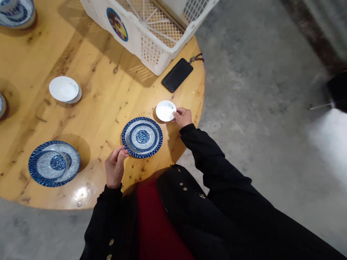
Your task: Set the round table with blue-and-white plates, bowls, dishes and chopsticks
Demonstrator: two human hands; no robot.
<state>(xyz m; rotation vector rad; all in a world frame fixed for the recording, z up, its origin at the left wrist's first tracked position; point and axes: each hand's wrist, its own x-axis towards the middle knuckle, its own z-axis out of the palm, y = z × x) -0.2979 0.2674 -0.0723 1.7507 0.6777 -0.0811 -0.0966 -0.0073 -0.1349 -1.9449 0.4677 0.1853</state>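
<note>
A blue-and-white patterned plate (pixel 142 137) lies on the round wooden table (pixel 89 108) near its front right edge. My left hand (pixel 115 168) pinches the plate's near left rim with closed fingers. Just beyond the plate sits a small white saucer (pixel 165 110); my right hand (pixel 183 117) grips its right edge, fingers curled. Both sleeves are black.
A black phone (pixel 177 74) with a strap lies by the table's right edge. A white plastic crate (pixel 151 29) stands at the back. A stack of white bowls (pixel 65 89), another blue plate (pixel 54 163) and more blue-patterned dishes (pixel 16 12) sit to the left. Grey concrete floor (pixel 257 108) lies right.
</note>
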